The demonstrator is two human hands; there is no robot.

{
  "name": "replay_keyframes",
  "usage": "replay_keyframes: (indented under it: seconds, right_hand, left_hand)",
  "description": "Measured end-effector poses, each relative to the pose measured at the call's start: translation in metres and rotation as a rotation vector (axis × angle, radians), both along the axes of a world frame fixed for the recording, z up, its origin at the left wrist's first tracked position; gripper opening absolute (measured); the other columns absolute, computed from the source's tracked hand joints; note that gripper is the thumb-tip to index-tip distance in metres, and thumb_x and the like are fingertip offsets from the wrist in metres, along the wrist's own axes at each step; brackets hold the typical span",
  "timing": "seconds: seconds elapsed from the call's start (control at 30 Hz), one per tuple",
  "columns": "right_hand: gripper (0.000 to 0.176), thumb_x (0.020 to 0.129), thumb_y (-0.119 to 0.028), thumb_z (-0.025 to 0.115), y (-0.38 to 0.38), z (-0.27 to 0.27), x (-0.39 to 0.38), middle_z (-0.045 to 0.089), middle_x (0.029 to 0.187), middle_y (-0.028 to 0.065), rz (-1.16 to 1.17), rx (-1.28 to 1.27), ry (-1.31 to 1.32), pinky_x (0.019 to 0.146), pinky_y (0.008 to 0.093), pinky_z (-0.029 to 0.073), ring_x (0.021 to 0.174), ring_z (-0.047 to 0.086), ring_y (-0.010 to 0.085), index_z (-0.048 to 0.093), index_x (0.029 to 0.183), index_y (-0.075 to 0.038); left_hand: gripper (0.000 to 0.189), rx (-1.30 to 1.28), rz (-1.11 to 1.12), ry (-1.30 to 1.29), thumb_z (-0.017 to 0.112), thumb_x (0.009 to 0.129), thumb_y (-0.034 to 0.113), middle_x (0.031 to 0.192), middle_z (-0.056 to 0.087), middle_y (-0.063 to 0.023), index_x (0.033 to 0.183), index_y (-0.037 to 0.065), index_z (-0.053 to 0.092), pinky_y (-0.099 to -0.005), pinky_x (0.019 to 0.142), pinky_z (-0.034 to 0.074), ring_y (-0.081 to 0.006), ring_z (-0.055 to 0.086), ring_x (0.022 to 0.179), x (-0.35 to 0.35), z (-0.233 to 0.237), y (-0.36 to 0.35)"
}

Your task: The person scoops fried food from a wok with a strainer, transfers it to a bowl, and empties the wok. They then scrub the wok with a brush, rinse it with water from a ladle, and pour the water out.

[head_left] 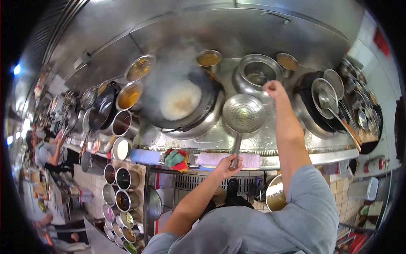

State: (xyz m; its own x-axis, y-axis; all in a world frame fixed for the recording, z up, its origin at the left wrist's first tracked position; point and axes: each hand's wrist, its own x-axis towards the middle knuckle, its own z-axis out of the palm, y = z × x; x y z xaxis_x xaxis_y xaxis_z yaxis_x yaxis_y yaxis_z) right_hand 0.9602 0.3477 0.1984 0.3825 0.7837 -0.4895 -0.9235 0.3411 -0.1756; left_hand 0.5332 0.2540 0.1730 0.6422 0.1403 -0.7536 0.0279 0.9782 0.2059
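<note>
My left hand is closed around the handle of a perforated skimmer, whose round bowl is over the steel stovetop. My right hand makes a fist at the near right rim of a large metal pot. It grips what looks like a ladle, its bowl down inside the pot and its handle mostly hidden by the fist. To the left, a big dark wok holds a pale, steaming, foamy mass.
Another wok on the right carries strainers and a ladle with a wooden handle. Metal containers of orange liquid stand left of the steaming wok. Folded cloths line the stove's front edge. Several seasoning pots fill the lower left, where other people work.
</note>
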Motion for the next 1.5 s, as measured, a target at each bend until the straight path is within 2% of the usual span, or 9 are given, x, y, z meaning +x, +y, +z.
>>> replay_keyframes:
  seconds: [0.2, 0.4, 0.6, 0.67, 0.87, 1.0, 1.03, 1.2, 1.5]
  right_hand:
    - [0.008, 0.078, 0.004, 0.042, -0.062, 0.036, -0.043, 0.041, 0.071, 0.0081, 0.07, 0.27, 0.157, 0.046, 0.0209, 0.041, 0.056, 0.044, 0.0148, 0.035, 0.075, 0.002]
    - [0.01, 0.08, 0.002, 0.044, -0.164, 0.109, -0.115, 0.043, 0.076, 0.0094, 0.114, 0.305, 0.089, 0.047, 0.019, 0.041, 0.056, 0.044, 0.0108, 0.038, 0.087, 0.006]
    - [0.025, 0.079, 0.0, 0.051, -0.26, 0.111, -0.19, 0.048, 0.074, 0.0067, 0.24, -0.054, -0.589, 0.039, 0.0214, 0.039, 0.052, 0.046, 0.0096, 0.042, 0.102, -0.002]
    - [0.036, 0.079, 0.001, 0.052, -0.279, 0.123, -0.228, 0.049, 0.075, 0.008, 0.32, -0.453, -0.848, 0.04, 0.0221, 0.039, 0.051, 0.046, 0.0107, 0.039, 0.112, -0.001]
    - [0.027, 0.084, -0.004, 0.052, -0.295, 0.075, -0.241, 0.049, 0.077, 0.0092, 0.144, 0.105, -0.158, 0.041, 0.0205, 0.036, 0.051, 0.043, 0.0096, 0.039, 0.108, -0.006]
    - [0.057, 0.083, -0.007, 0.05, -0.297, 0.035, -0.289, 0.056, 0.078, 0.0146, 0.35, -0.842, -1.298, 0.048, 0.0317, 0.044, 0.056, 0.053, 0.0204, 0.024, 0.134, -0.008]
    - [0.057, 0.081, -0.008, 0.053, -0.307, 0.018, -0.292, 0.06, 0.087, 0.02, 0.127, -0.95, -1.761, 0.066, 0.0382, 0.047, 0.073, 0.06, 0.033, 0.028, 0.132, -0.005]
    - [0.056, 0.077, -0.005, 0.057, -0.336, 0.019, -0.331, 0.058, 0.101, 0.0226, 0.165, -0.919, -1.735, 0.081, 0.0385, 0.044, 0.093, 0.056, 0.0372, 0.038, 0.129, -0.008]
    - [0.053, 0.076, -0.002, 0.058, -0.318, 0.025, -0.325, 0.055, 0.074, 0.0151, 0.279, -0.804, -1.779, 0.066, 0.0374, 0.045, 0.068, 0.055, 0.0306, 0.043, 0.126, -0.007]
  left_hand:
    - [0.011, -0.249, 0.001, -0.264, 0.045, 0.085, 0.008, 0.064, 0.045, -0.0002, 0.074, 0.006, 0.043, -0.0182, 0.042, 0.038, -0.0049, 0.039, 0.047, 0.024, -0.018, 0.052]
    - [0.012, -0.11, 0.046, -0.194, 0.047, 0.085, 0.009, 0.06, 0.042, 0.0023, 0.074, 0.007, 0.043, -0.0184, 0.044, 0.038, -0.0054, 0.042, 0.049, 0.065, 0.07, 0.033]
    - [0.011, 0.157, 0.019, -0.202, 0.049, 0.085, 0.01, 0.062, 0.046, -0.0009, 0.076, 0.006, 0.044, -0.0229, 0.048, 0.041, -0.0086, 0.046, 0.054, 0.08, 0.099, 0.007]
    - [0.013, 0.193, -0.019, -0.201, 0.05, 0.084, 0.01, 0.061, 0.047, -0.0035, 0.073, 0.005, 0.046, -0.0254, 0.049, 0.042, -0.0125, 0.046, 0.054, 0.085, 0.087, 0.005]
    - [0.017, 0.294, -0.262, -0.103, 0.051, 0.083, 0.011, 0.059, 0.047, -0.0064, 0.067, 0.004, 0.048, -0.0282, 0.049, 0.042, -0.0165, 0.046, 0.054, 0.067, 0.073, 0.001]
    - [0.008, 0.408, -0.362, -0.073, 0.051, 0.083, 0.007, 0.062, 0.045, -0.0029, 0.08, 0.006, 0.044, -0.0266, 0.044, 0.039, -0.0113, 0.044, 0.05, 0.026, 0.067, 0.019]
    - [0.01, 0.519, -0.366, -0.016, 0.051, 0.082, 0.006, 0.063, 0.045, -0.0033, 0.085, 0.005, 0.042, -0.0276, 0.042, 0.038, -0.0119, 0.044, 0.049, 0.018, 0.07, 0.021]
    - [0.026, 0.602, -0.367, 0.058, 0.054, 0.08, 0.002, 0.066, 0.047, -0.007, 0.095, 0.005, 0.033, -0.0309, 0.039, 0.039, -0.0134, 0.046, 0.049, -0.001, 0.071, 0.02]
    - [0.013, 0.486, -0.212, -0.028, 0.053, 0.084, 0.008, 0.065, 0.045, -0.0016, 0.089, 0.009, 0.041, -0.0256, 0.042, 0.036, -0.0091, 0.042, 0.049, 0.0, 0.072, 0.016]
